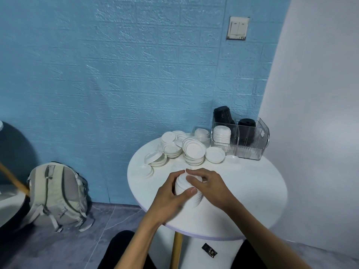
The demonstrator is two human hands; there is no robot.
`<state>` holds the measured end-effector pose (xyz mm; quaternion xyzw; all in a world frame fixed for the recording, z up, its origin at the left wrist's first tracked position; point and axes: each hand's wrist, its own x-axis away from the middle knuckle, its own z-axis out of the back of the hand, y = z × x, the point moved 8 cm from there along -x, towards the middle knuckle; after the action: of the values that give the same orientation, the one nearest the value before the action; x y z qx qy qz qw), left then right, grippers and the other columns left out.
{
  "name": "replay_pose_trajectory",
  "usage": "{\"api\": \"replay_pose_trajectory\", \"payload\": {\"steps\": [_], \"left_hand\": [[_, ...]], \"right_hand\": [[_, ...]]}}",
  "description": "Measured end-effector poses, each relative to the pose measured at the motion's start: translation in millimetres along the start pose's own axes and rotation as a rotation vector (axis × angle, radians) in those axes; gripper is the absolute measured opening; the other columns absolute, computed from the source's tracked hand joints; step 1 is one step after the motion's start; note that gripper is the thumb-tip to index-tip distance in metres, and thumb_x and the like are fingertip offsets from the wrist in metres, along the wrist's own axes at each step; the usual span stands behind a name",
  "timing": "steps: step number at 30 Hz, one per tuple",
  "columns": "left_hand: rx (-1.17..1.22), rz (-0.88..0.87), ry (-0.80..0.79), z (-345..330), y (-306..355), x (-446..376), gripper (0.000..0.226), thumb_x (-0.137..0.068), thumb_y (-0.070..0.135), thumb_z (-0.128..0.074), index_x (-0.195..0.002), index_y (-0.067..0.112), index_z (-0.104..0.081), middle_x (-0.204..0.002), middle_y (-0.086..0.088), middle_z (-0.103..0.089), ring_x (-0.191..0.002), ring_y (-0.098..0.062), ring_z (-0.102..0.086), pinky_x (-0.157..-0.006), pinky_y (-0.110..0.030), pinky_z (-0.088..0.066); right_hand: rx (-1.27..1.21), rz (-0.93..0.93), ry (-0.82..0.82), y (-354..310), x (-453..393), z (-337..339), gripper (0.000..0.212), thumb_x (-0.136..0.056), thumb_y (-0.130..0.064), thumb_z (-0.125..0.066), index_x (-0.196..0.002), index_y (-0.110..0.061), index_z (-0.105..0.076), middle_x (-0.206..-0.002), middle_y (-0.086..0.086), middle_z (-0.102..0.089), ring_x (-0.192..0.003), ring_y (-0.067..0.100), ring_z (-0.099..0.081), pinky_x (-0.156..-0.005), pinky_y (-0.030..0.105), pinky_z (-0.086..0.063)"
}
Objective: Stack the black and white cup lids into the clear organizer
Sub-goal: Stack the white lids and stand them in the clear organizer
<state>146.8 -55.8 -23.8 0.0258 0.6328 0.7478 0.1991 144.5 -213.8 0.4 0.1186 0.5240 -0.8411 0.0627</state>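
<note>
Both my hands hold one stack of white lids (189,199) just above the round white table (252,191). My left hand (171,199) grips it from the left, thumb across the front. My right hand (209,186) grips it from the right and top. Several loose white lids (193,150) lie in piles at the table's far side. The clear organizer (250,150) stands at the back right. It holds a stack of white lids (221,135) in its front left compartment and two stacks of black lids (223,115), (246,131) in other compartments.
A blue brick-pattern wall (116,74) runs behind the table and a white wall (320,113) is on the right. A grey backpack (56,195) leans on the floor at the left. A small clear box with white lids (202,133) sits beside the organizer.
</note>
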Motion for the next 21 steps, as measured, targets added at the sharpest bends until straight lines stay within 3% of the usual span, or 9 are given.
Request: {"api": "replay_pose_trajectory", "payload": {"steps": [4,9,13,18,21], "left_hand": [[0.014,0.003,0.003,0,-3,-1,0.057,-0.083,0.034,-0.086,-0.133,0.037,-0.057,-0.122,0.023,-0.070,-0.117,0.001,-0.064,-0.104,-0.029,-0.050],[0.012,-0.002,0.022,1,-2,0,0.058,-0.082,0.037,-0.086,-0.133,0.037,-0.058,-0.123,0.023,-0.070,-0.117,0.001,-0.064,-0.105,-0.029,-0.051],[0.004,-0.005,0.052,2,0,4,0.058,-0.079,0.043,-0.086,-0.131,0.037,-0.059,-0.121,0.022,-0.071,-0.115,0.000,-0.065,-0.103,-0.032,-0.052],[0.007,-0.003,0.082,6,3,8,0.065,-0.064,0.057,-0.083,-0.123,0.037,-0.063,-0.115,0.024,-0.072,-0.110,0.001,-0.066,-0.098,-0.027,-0.052],[0.001,0.006,0.080,7,2,8,0.059,-0.067,0.049,-0.085,-0.121,0.036,-0.064,-0.113,0.027,-0.072,-0.108,0.004,-0.066,-0.095,-0.021,-0.051]], "right_hand": [[-0.044,-0.035,0.010,7,2,-2,0.033,-0.085,-0.049,-0.072,-0.116,-0.039,-0.076,-0.121,-0.018,-0.073,-0.116,-0.003,-0.063,-0.109,0.033,-0.048],[-0.057,-0.029,0.024,8,4,-2,0.027,-0.092,-0.040,-0.071,-0.119,-0.037,-0.075,-0.122,-0.019,-0.072,-0.118,-0.006,-0.061,-0.110,0.031,-0.047],[0.001,-0.026,-0.027,3,3,-2,0.028,-0.091,-0.050,-0.069,-0.116,-0.040,-0.075,-0.119,-0.022,-0.072,-0.116,-0.005,-0.063,-0.106,0.027,-0.047],[-0.088,-0.055,-0.077,-4,-22,9,0.025,-0.102,-0.033,-0.059,-0.098,-0.021,-0.080,-0.098,-0.011,-0.079,-0.099,0.012,-0.071,-0.082,0.018,-0.054],[0.052,0.016,-0.053,6,-46,10,0.019,-0.101,-0.017,-0.062,-0.098,-0.029,-0.076,-0.103,-0.011,-0.075,-0.094,0.000,-0.067,-0.083,0.018,-0.049]]}}
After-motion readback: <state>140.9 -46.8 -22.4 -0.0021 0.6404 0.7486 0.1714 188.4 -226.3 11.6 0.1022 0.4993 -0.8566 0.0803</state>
